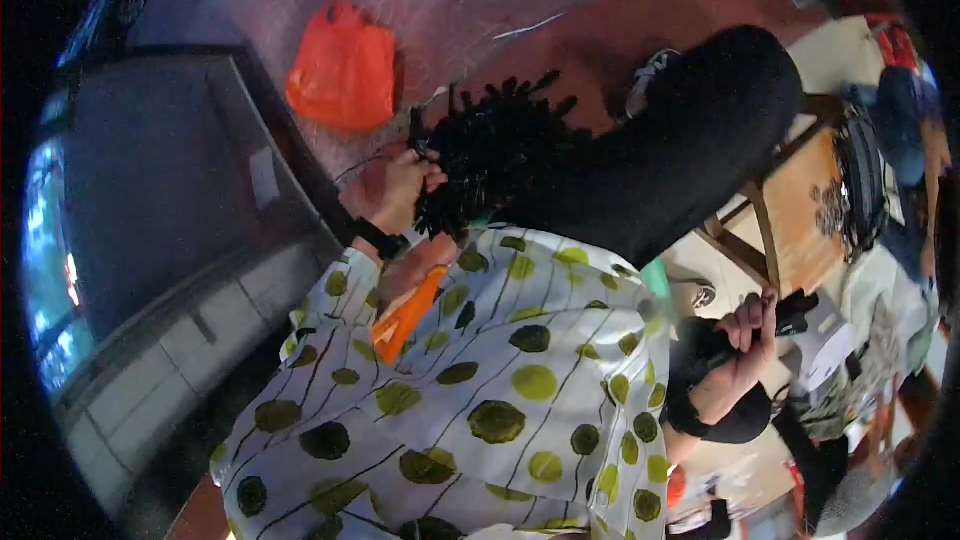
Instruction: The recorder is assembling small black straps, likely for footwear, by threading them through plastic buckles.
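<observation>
green-dotted shirt [500, 380] sits nearest; my left hand [405, 185] points forward, fingers curled, pinching the black bundle [505, 150] rightward of its grip; my right hand's [415, 268] grip i cannot tell.

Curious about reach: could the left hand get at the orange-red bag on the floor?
Probably yes, perhaps with a lean: nothing seems to stand between the left hand and the orange-red bag, though that hand is at the black bundle.

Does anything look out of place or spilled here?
Perhaps the thin white strip lying loose on the floor, away from the orange-red bag; it looks like a stray scrap, though its material isn't clear. I can't make out any spill.
</observation>
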Available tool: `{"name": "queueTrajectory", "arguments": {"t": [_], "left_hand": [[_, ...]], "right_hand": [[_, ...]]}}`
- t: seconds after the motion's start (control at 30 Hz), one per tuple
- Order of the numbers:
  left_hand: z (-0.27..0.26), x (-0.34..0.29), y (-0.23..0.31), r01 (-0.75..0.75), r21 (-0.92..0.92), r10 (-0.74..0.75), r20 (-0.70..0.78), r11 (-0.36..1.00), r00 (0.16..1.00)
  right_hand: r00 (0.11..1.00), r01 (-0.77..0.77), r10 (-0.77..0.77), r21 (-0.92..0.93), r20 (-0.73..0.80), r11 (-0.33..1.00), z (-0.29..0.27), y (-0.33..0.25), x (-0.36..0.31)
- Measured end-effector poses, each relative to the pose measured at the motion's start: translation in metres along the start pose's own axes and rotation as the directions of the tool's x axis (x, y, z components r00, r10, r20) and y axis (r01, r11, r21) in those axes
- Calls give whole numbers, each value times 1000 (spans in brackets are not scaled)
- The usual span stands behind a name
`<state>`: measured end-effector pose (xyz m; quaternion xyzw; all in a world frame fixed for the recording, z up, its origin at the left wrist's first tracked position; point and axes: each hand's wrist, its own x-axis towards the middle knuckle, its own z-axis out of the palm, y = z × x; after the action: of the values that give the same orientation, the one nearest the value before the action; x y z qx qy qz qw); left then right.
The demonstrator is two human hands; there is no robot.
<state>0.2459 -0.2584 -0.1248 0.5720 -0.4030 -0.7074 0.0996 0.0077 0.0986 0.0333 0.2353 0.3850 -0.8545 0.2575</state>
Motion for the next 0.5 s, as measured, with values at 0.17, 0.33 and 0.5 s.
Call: {"name": "queueTrajectory", "arguments": {"t": [0.17,0.33,0.5], "left_hand": [[-24,38,-146,54,459,-22,-75,887,997],[73,-3,-27,-629,353,611,176,693,772],[219,-131,79,-700,-61,537,689,712,487]], "right_hand": [[998,-53,55,-91,12,994,5,-2,-1],[990,-55,56,-12,127,998,-8,-2,17],[981,-63,2,309,194,949,5,-5,17]]}}
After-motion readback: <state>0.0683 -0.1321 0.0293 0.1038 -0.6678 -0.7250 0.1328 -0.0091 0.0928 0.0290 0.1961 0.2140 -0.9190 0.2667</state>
